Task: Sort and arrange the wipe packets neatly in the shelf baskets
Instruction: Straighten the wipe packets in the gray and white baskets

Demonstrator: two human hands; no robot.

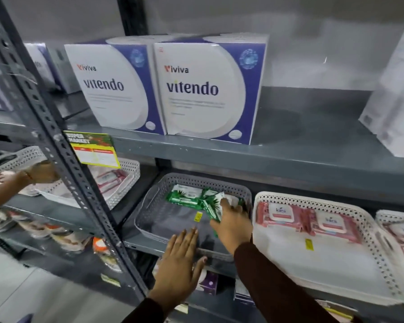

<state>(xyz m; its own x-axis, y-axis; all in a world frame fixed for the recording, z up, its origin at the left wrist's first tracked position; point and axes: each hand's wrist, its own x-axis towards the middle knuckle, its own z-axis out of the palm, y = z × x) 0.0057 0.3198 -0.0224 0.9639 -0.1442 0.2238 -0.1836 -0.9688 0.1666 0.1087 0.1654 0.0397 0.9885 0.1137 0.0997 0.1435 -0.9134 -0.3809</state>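
R hand (231,223) on 2 green pkts (196,199)

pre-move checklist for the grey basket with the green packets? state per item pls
1. Right hand on the green packets: ok, fingers rest on them.
2. Left hand steadying the grey basket at its front rim: ok, flat, holding nothing.
3. Green packets lined up: not ok, they overlap at angles at the back.
4. Room in the basket: ok, front half bare.
5. Pink packets in the white basket kept apart: ok.
6. Firm grip on a packet: cannot tell.
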